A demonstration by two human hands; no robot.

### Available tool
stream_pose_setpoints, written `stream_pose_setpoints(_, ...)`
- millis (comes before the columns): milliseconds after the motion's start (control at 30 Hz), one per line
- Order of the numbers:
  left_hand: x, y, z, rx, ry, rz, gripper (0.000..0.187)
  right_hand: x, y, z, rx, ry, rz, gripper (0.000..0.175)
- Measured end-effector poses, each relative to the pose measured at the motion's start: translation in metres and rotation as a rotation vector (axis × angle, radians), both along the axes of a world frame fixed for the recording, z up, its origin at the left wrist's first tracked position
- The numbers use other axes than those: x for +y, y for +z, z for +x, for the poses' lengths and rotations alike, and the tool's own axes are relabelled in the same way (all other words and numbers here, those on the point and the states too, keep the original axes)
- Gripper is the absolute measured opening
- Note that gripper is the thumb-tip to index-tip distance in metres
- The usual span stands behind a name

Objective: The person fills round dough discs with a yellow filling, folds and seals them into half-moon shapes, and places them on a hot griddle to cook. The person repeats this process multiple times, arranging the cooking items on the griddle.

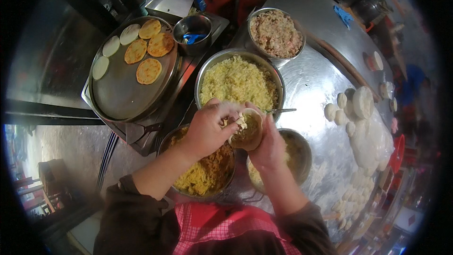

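Observation:
Between my hands is a round dough wrapper (255,141) with pale shredded filling inside. My left hand (211,125) pinches its pleated edge with thumb and fingers. The wrapper rests in my right hand (267,145), whose fingers curl around its far side. Just beyond them stands a metal bowl of shredded yellow-green filling (237,79), and a thin utensil handle (285,110) pokes out past my right fingers. Below my left forearm sits a bowl of yellow and brown filling (201,175). Partly covered by my right wrist is another metal bowl (300,156).
On the left, a round griddle (116,94) carries several flat cakes (148,71), some browned, some pale. A turner (136,132) lies by its edge. Farther back are a steel pot (193,28) and a tub of minced meat (276,33). Dough pieces (362,102) and a rolling pin (339,60) lie right.

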State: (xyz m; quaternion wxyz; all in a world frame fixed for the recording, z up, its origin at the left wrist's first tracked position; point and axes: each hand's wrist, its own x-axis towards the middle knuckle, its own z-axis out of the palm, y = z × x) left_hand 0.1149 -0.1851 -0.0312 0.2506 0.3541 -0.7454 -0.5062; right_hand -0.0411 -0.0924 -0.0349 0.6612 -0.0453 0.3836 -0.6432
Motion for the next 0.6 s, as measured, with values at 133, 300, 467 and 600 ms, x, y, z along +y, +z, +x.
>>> stream_pose_setpoints(133,-0.003,-0.002,0.003,0.48,0.18,0.894,0.035,0.005,0.002,-0.005,-0.037,-0.054,-0.283,0.056)
stream_pose_setpoints(300,0.015,-0.012,-0.01,0.135,0.064,-0.134,0.007,0.01,-0.016,0.002,-0.086,-0.113,0.025,0.046)
stream_pose_setpoints(467,0.007,-0.002,-0.01,-0.008,-0.119,-0.55,0.021,0.004,-0.016,0.0,0.337,0.03,0.057,0.043)
stream_pose_setpoints(600,0.0,0.005,-0.006,0.13,-0.017,0.075,0.02,0.006,0.004,-0.009,0.284,0.096,-0.112,0.05)
